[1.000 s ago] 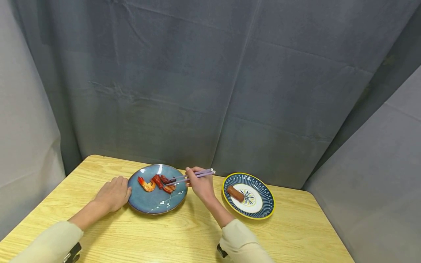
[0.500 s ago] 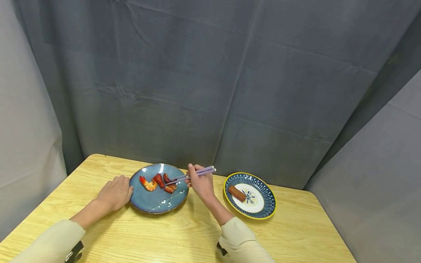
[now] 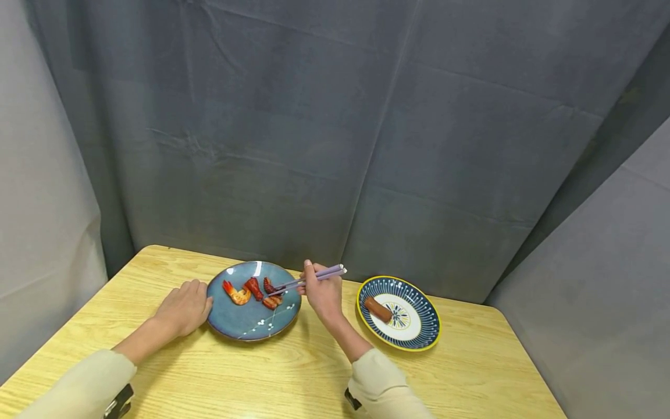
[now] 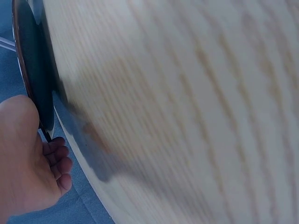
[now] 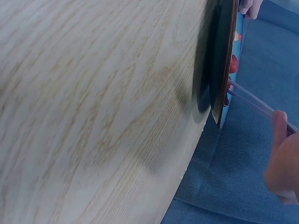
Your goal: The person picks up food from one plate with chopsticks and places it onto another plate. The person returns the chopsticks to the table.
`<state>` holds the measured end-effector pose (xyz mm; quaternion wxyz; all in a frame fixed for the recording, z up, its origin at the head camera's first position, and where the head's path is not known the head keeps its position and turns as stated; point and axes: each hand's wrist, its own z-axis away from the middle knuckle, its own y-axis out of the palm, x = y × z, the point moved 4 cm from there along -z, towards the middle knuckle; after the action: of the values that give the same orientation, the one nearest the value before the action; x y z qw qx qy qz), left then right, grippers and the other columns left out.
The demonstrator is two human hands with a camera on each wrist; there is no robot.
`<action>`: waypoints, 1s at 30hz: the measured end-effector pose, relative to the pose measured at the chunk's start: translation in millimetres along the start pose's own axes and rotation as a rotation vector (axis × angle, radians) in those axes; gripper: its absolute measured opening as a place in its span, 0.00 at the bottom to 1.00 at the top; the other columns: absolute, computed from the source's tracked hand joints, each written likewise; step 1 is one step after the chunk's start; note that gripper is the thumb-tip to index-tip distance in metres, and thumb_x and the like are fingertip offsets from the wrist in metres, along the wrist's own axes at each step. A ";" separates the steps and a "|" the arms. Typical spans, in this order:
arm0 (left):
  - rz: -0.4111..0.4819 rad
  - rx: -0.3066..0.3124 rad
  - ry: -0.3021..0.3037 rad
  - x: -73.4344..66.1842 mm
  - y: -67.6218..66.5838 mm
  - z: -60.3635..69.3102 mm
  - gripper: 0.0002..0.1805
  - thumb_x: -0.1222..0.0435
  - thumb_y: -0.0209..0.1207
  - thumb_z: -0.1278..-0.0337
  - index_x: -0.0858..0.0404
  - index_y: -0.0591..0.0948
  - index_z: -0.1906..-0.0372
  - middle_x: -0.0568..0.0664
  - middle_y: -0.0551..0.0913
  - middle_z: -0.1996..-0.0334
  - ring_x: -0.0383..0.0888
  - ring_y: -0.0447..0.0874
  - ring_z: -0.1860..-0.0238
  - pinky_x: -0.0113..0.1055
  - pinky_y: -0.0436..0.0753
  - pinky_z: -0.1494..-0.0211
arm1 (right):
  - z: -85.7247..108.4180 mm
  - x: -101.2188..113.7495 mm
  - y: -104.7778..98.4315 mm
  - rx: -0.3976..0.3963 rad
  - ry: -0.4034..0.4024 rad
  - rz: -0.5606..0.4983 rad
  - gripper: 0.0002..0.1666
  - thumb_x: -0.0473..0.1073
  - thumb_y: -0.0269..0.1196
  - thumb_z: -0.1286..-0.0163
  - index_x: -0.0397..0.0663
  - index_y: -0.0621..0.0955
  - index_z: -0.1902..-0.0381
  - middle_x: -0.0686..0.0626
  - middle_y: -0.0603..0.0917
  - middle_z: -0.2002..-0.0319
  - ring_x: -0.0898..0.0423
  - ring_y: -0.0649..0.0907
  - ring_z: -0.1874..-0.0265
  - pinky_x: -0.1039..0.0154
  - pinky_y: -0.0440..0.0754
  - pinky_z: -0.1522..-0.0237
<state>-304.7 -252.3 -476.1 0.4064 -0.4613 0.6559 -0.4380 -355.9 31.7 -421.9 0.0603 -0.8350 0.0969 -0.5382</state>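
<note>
left of the blue plate [image 3: 235,325], your left hand [image 3: 184,308] holds its rim, thumb at the edge and fingers curled. this plate looks stiff, smooth and breakable, so the rim is probably the safest hold. on it, from the left, you have a shrimp [image 3: 239,296], a red piece [image 3: 253,288], then a dark piece [image 3: 268,285] and a striped slice [image 3: 270,302]. they seem light, maybe slippery; better pinch each around its middle. at the plate's right, your right hand [image 3: 324,298] pinches the chopsticks [image 3: 331,272], tips by the last two pieces; whether they grip one, you cannot tell. farther right stands a patterned plate [image 3: 432,329] with a brown piece [image 3: 378,309]. the counter's [image 3: 262,384] far edge is near behind the blue plate; more room lies before it.
</note>
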 end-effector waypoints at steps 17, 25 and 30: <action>0.000 -0.020 -0.001 -0.7 1.8 1.0 0.12 0.64 0.55 0.33 0.71 0.72 0.64 0.55 0.68 0.72 0.56 0.73 0.66 0.51 0.73 0.65 | -2.3 7.0 -17.4 -0.042 -0.016 -0.033 0.24 0.44 0.57 0.23 0.29 0.83 0.75 0.36 0.85 0.77 0.46 0.87 0.82 0.58 0.84 0.79; 0.001 -0.013 0.005 -0.5 2.7 -0.4 0.13 0.63 0.55 0.33 0.72 0.72 0.64 0.55 0.68 0.72 0.56 0.73 0.66 0.52 0.73 0.65 | -0.8 15.6 -30.7 -0.050 -0.001 -0.070 0.24 0.43 0.57 0.23 0.31 0.84 0.75 0.34 0.84 0.77 0.48 0.86 0.82 0.61 0.83 0.79; 0.001 -0.002 0.007 0.8 3.5 -0.6 0.13 0.63 0.54 0.31 0.72 0.72 0.63 0.54 0.68 0.71 0.56 0.72 0.65 0.51 0.73 0.65 | -1.7 21.2 -44.3 -0.062 0.008 -0.115 0.24 0.43 0.56 0.22 0.29 0.83 0.74 0.31 0.84 0.75 0.40 0.87 0.79 0.59 0.84 0.76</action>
<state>-306.4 -252.3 -479.3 0.4037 -0.4598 0.6581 -0.4388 -344.6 70.0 -393.4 0.0031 -0.8386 0.0657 -0.5408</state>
